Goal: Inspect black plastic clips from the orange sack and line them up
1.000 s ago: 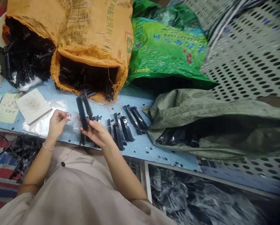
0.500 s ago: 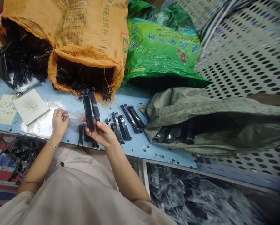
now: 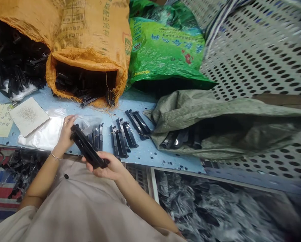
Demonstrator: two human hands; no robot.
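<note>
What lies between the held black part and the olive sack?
Other black plastic parts lie on the tabletop between the held part and the sack, in the head view.

I wear a loose beige top (image 3: 90,215) — plain, softly creased cloth, with wide short sleeves (image 3: 16,220) ending near my elbows. One dark round button (image 3: 66,176) stands out on its front. A silvery chain bracelet (image 3: 56,156) circles the wrist of my left hand (image 3: 66,134) — and a thin ring (image 3: 66,122) sits on one finger.
</note>
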